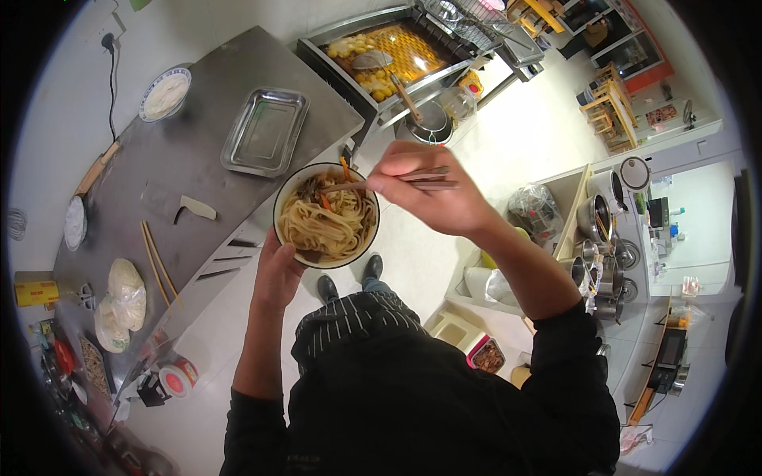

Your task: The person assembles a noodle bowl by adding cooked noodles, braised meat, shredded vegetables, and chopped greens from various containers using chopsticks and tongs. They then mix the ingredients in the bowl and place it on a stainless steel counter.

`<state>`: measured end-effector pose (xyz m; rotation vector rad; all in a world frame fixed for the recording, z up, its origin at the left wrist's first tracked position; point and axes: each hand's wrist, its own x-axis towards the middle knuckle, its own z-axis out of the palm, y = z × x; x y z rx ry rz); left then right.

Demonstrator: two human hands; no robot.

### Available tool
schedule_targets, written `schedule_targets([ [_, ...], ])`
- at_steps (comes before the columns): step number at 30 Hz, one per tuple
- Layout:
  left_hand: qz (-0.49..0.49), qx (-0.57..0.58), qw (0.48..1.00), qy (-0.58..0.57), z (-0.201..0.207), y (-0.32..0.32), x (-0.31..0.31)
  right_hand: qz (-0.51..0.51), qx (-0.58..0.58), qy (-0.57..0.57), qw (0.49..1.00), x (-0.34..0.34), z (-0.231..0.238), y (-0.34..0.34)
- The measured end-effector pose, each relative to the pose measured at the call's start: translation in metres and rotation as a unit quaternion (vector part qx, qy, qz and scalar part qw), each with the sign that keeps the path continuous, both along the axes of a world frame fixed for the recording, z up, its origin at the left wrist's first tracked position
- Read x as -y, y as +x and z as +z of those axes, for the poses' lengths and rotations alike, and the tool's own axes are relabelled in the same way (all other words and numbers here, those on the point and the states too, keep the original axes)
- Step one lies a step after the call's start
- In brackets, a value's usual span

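My left hand [278,266] cups a white bowl [287,193] from below, holding it over the floor beside the steel counter. The bowl is full of wide pale noodles [329,226] with dark bits and orange strips on top. My right hand [429,190] grips a pair of dark chopsticks [425,181], whose tips reach into the far side of the bowl among the toppings. Both forearms wear black sleeves pushed up, and a striped apron shows below.
A steel counter [198,143] on my left carries an empty metal tray [266,131], a plate of white food [165,94], spare chopsticks [159,266], a scraper [194,209] and bagged dough [123,305]. A fryer vat [389,55] stands ahead. Pots [599,218] line shelves on the right.
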<state>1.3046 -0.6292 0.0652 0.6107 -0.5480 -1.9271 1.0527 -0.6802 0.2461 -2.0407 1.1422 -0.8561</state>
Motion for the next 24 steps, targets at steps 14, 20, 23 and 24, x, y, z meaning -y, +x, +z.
schedule_targets([
  [14,-0.006,0.009,1.0,-0.003,0.005,0.003,0.007,-0.004,0.041,-0.049,0.998,-0.02,-0.002,-0.006],
  [20,0.005,0.008,1.0,-0.001,0.006,0.003,0.005,-0.052,0.025,-0.084,0.995,-0.006,0.011,-0.025],
  [23,0.004,0.009,1.0,-0.007,0.008,0.002,0.007,-0.014,0.054,-0.046,0.997,-0.003,-0.016,-0.007],
  [24,0.008,0.003,1.0,-0.017,0.008,0.002,0.008,-0.005,0.031,-0.047,0.998,-0.007,-0.021,-0.004],
])
